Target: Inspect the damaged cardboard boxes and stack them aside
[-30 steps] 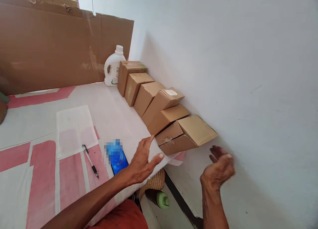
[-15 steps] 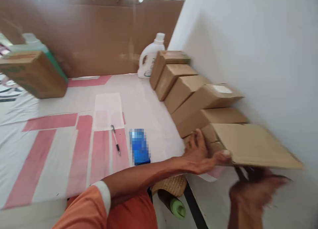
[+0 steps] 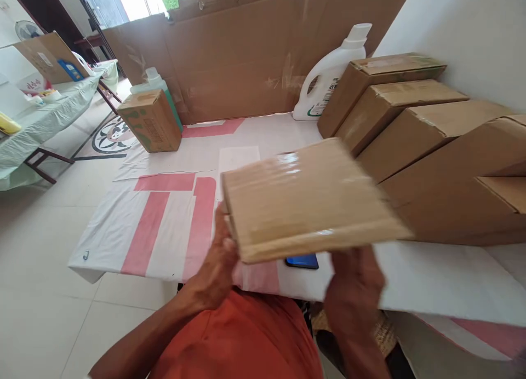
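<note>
Cardboard box [image 3: 306, 195] held flat in mid-air over the near edge of the low table [image 3: 135, 231], blurred, broad taped face up. Left hand [image 3: 219, 258] clamped on the box's corner at 8 o'clock, fingers curled under and out of sight. Right hand [image 3: 353, 283] beneath the edge at 5 o'clock, mostly hidden and blurred; apparently supporting from below, how far closed impossible to tell.

Directly under the box, at 6 o'clock, a blue phone [image 3: 302, 261] lying on the cloth, only a sliver showing. At 3 o'clock, a row of leaning boxes [image 3: 435, 160] against the wall, very close to the held box's far edge. At 12 o'clock, a white detergent jug [image 3: 329, 75]; at 10 o'clock, well apart, a small printed carton [image 3: 152, 121] with a green bottle [image 3: 158, 86] behind.

Likely trouble: glossy tape and an edge-only hold, so a slip probable, with the box dropping onto the phone. Also possible: clipping the leaning row in a swing to the right and toppling it, since each box there rests on its neighbour.
</note>
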`<state>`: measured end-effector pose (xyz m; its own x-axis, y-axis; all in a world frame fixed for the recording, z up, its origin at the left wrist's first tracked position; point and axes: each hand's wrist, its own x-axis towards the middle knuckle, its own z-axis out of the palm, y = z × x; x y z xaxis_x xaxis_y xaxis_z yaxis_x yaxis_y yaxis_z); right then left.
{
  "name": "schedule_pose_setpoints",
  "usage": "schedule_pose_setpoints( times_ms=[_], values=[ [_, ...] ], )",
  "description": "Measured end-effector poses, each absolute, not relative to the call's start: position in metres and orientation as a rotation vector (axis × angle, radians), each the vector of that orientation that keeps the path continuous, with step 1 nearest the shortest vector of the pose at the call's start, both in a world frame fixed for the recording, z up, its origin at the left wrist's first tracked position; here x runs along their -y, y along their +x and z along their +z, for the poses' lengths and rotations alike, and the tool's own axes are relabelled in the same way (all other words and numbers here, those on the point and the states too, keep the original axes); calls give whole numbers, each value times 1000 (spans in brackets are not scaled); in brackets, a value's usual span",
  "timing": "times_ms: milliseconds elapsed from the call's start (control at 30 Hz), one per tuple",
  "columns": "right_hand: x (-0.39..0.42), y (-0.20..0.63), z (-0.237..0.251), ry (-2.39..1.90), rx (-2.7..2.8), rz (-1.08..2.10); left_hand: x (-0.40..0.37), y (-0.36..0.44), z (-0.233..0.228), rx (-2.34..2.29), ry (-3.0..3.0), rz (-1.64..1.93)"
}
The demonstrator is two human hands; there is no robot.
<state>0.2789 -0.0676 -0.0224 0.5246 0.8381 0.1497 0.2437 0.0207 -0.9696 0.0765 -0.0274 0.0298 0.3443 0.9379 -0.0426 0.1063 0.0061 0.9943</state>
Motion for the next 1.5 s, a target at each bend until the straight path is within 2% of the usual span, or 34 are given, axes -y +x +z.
schedule_pose_setpoints(
  times_ms=[167,400,600,900,1267,1500],
  values=[
    [38,205,-52,-1276,1196,802,53,1,-21,-1467,1218,1035],
    [35,198,-92,-1290,1274,921,52,-24,-61,-1448,1210,1124],
    [31,200,-101,-1396,1210,1051,24,-28,-57,-1523,1287,1091],
    [-8,206,-94,-1302,1149,1188,49,-20,-29,-1521,1578,1024],
    [-2,195,-106,-1354,1028,1354,42,-19,-33,-1576,1215,1092],
    [5,196,-92,-1232,959,1477,35,-23,-29,-1478,1359,1145]
  ],
)
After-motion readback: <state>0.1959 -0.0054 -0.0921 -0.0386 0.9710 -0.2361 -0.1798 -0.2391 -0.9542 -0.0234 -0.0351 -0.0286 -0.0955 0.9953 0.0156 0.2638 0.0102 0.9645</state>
